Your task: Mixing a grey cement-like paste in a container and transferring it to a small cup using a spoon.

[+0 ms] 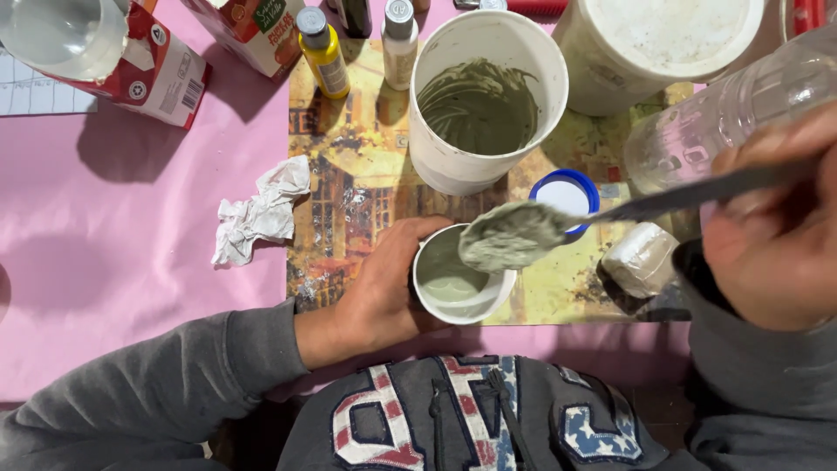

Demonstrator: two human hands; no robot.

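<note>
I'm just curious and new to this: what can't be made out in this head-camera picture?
- Right hand: blurred, cut by the right edge; its grip on the grey-paste spoon is unclear.
- Small white cup: the spoon covers part of its inside.
- Left hand: fingertips hidden behind the cup.
- Red-and-white carton: cut by the top edge.

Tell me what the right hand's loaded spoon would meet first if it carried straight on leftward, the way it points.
Probably the left hand gripping the small white cup; the right hand's spoon hangs above the cup, so height is unclear.
</note>
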